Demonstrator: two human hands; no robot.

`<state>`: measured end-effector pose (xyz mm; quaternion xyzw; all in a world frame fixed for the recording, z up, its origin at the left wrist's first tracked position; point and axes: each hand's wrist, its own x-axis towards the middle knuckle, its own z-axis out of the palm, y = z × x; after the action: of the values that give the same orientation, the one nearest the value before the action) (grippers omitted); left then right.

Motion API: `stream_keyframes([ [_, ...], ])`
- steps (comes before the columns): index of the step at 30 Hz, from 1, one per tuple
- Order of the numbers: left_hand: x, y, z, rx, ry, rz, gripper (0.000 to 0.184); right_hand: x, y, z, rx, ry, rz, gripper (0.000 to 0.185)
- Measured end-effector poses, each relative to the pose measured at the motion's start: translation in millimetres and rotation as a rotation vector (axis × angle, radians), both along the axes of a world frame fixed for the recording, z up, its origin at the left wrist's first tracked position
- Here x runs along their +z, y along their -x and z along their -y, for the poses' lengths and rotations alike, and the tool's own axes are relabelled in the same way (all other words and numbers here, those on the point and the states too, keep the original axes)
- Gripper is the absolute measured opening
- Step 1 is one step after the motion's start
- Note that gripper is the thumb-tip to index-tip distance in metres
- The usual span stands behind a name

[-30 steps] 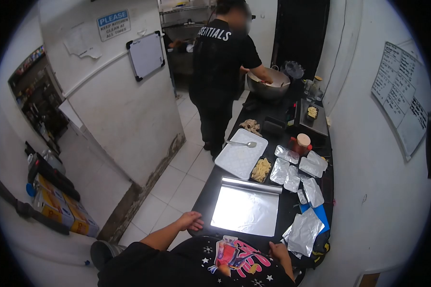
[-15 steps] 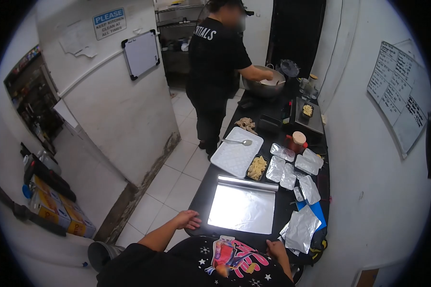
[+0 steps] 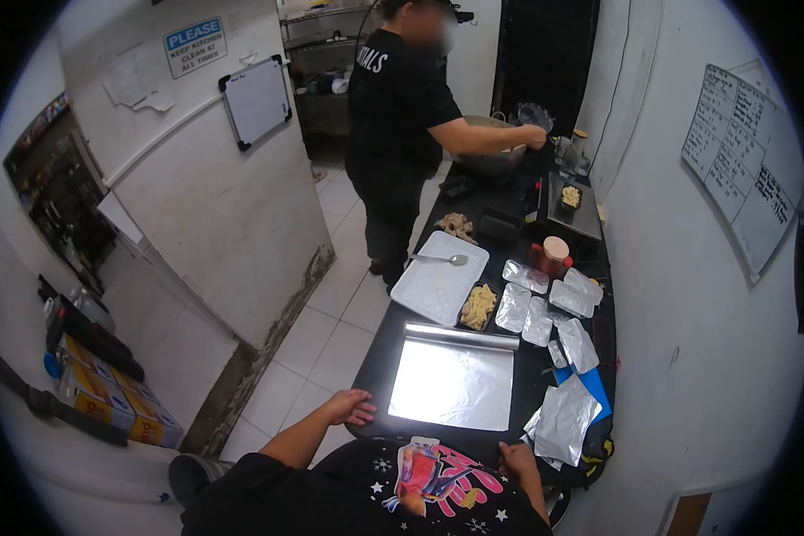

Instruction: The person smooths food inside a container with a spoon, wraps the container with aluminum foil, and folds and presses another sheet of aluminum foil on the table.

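A sheet of aluminum foil (image 3: 451, 384) lies flat on the black table, drawn out from its foil roll (image 3: 460, 336) at the far edge. My left hand (image 3: 350, 408) rests at the table's left edge beside the foil's near corner, fingers loosely stretched and holding nothing. Near the foil's right front corner, my right hand (image 3: 516, 459) is at the front edge with its fingers curled in; what they hold, if anything, is hidden. Past the roll stands a black tray of cut yellowish food (image 3: 479, 306). Several foil-covered trays (image 3: 513, 308) lie to the right.
A white tray (image 3: 429, 288) bears a spoon (image 3: 442, 259). Loose foil sheets (image 3: 566, 420) overlap a blue item (image 3: 593, 393) at right. Farther back, a co-worker (image 3: 393, 116) stands by a large metal bowl (image 3: 491, 165); a scale (image 3: 573, 214) holds a small filled tray.
The co-worker's hand has moved from over the bowl out to the right, beyond its rim. My hands and the foil are nearly still; the view has shifted slightly.
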<state>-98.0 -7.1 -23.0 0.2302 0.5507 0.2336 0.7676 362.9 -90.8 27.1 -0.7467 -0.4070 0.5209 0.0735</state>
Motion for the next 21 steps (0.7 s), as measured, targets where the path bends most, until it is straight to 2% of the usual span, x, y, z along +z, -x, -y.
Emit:
stream_keyframes([
  [14, 8.6, -5.3, 0.5, 0.003, -0.011, -0.030, 0.031, -31.6, -14.9, 1.4, 0.025, -0.011, -0.010, 0.051],
  [21, 5.0, -1.3, -0.1, -0.001, -0.006, -0.037, 0.032, -20.3, -8.0, -1.8, -0.048, 0.056, -0.040, 0.049],
])
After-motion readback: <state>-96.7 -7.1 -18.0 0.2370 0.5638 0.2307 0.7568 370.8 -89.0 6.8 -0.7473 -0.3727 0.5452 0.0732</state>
